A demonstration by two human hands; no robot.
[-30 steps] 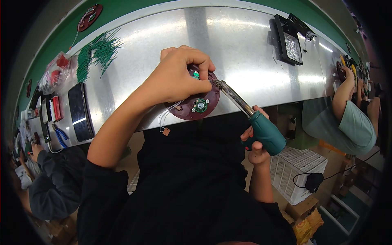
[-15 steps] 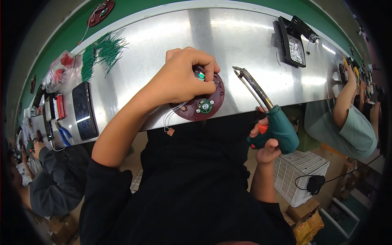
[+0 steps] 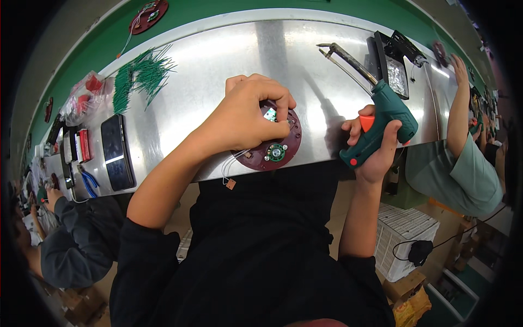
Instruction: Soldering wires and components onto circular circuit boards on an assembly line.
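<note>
My left hand [image 3: 245, 115] rests over a round dark-red disc [image 3: 290, 143] at the front edge of the metal bench. Its thumb and fingers are pinched together above the disc; what they grip is hidden. A small green circuit board [image 3: 269, 114] shows beneath the fingers, and a round green-rimmed part [image 3: 276, 153] sits nearer me. Pale wires [image 3: 227, 162] run off the disc to a small copper-coloured plate [image 3: 231, 184] hanging past the edge. In my right hand [image 3: 377, 159] is a green soldering gun [image 3: 388, 111] with a red trigger, its tip pointing up and left, apart from the disc.
Several green wires [image 3: 150, 76] lie at the back left, near a plastic bag [image 3: 81, 103], a phone [image 3: 116, 152] and blue-handled pliers [image 3: 87, 180]. A black tray [image 3: 393, 71] stands behind the gun. Another disc [image 3: 149, 16] lies beyond the bench. Co-workers sit on both sides.
My right hand has raised the soldering gun up and to the right, from below the bench edge to over the bench. My left hand keeps its pinch over the disc.
</note>
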